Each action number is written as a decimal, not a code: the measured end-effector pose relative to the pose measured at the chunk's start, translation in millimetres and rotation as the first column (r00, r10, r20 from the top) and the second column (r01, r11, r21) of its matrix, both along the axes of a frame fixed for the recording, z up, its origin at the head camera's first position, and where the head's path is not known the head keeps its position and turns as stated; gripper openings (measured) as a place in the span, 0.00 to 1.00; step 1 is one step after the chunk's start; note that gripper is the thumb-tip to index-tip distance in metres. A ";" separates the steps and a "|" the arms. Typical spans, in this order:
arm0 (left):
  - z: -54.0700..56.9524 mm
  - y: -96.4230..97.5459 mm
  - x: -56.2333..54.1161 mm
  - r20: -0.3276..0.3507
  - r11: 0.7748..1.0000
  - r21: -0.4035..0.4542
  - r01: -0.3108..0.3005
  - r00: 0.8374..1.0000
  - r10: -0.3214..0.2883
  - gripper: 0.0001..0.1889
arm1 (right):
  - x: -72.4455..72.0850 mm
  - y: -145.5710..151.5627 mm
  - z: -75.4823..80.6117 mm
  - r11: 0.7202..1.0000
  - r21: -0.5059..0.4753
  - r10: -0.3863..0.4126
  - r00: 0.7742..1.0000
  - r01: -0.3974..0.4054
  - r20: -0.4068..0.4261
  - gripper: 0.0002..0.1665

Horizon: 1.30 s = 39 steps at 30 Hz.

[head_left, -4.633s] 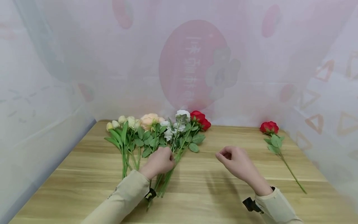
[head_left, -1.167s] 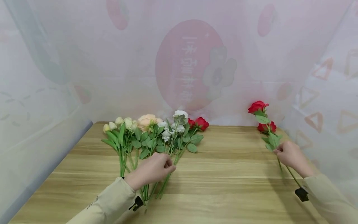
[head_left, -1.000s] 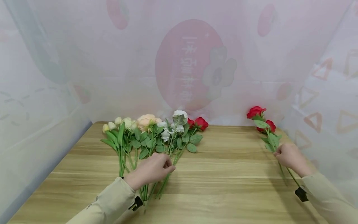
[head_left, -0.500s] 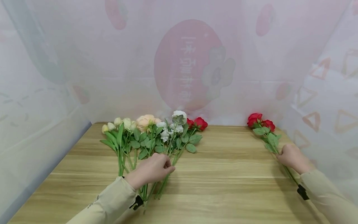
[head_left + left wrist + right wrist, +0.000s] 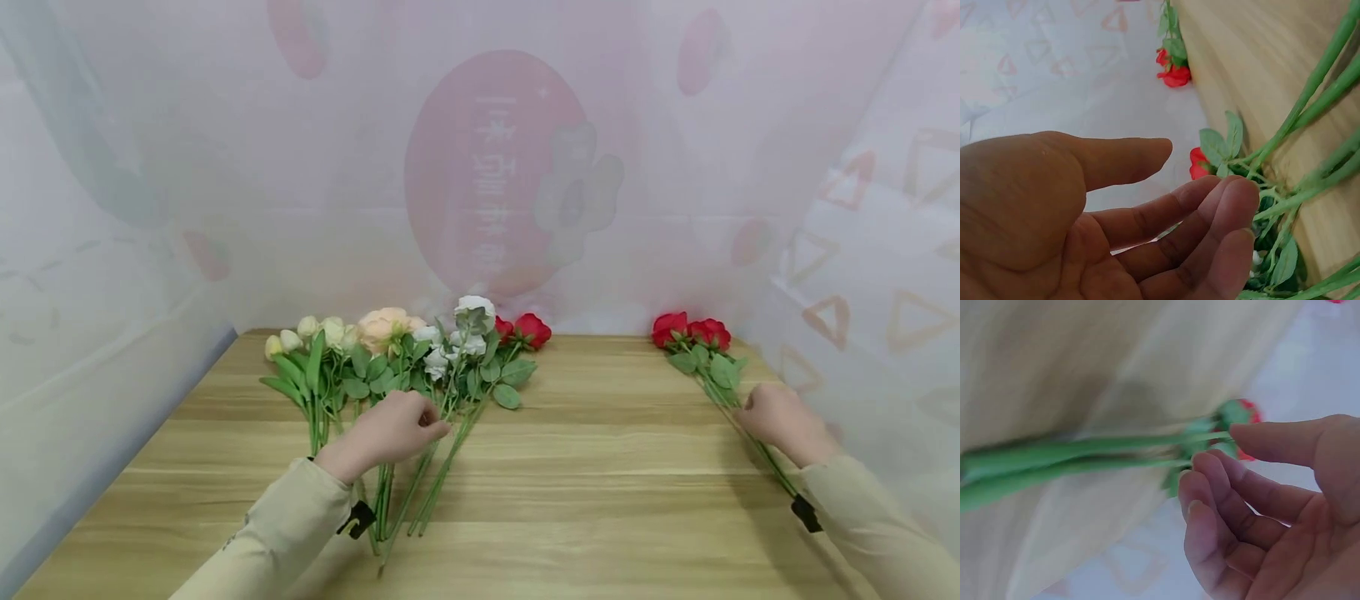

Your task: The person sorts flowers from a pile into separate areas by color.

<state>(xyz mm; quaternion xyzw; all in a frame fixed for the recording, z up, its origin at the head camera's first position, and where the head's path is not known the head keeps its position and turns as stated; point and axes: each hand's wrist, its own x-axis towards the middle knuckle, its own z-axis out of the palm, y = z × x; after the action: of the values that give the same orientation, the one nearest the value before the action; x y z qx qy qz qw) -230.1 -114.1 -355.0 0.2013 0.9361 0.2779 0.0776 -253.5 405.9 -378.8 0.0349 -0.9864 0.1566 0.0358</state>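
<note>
In the head view, two red roses (image 5: 708, 333) lie side by side on the table's right. My right hand (image 5: 783, 423) is over their stems; the right wrist view shows a small gap between thumb (image 5: 1272, 440) and fingertips, the green stems (image 5: 1079, 450) passing just beyond. My left hand (image 5: 390, 437) hovers over the stems of a flower row at left, fingers loosely bent and holding nothing. That row has pale tulips (image 5: 300, 333), peach roses (image 5: 384, 327), white flowers (image 5: 472, 321) and red roses (image 5: 531, 330).
The wooden table (image 5: 592, 500) runs back to a pale printed curtain (image 5: 337, 167). More curtain encloses the left and right sides. Flower stems (image 5: 442, 475) point toward the table's near edge.
My right hand moved from the middle to the right with a red rose and lowered it beside the other. Its thumb and fingers now stand apart. My left hand barely moved lately.
</note>
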 end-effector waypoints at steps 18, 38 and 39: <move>7.2 34.0 -30.8 -0.049 0.999 -0.023 -0.027 0.998 0.026 0.27 | 54.0 -159.4 53.9 0.899 -0.402 0.127 0.982 -0.175 -0.142 0.17; -34.0 43.2 -32.4 0.004 0.975 -0.209 -0.076 0.997 0.079 0.12 | 44.1 -211.3 44.0 0.845 -0.472 0.256 0.965 -0.249 -0.052 0.14; -33.6 43.3 -31.8 0.013 0.977 -0.198 -0.078 0.997 0.082 0.12 | 43.8 -211.8 43.1 0.846 -0.471 0.259 0.965 -0.250 -0.048 0.14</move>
<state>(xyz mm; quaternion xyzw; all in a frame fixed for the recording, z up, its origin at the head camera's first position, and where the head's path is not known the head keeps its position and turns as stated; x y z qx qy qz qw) -261.9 -70.8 -388.6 0.1516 0.9655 0.1886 0.0959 -209.7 194.1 -335.8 0.1542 -0.9051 0.3960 0.0135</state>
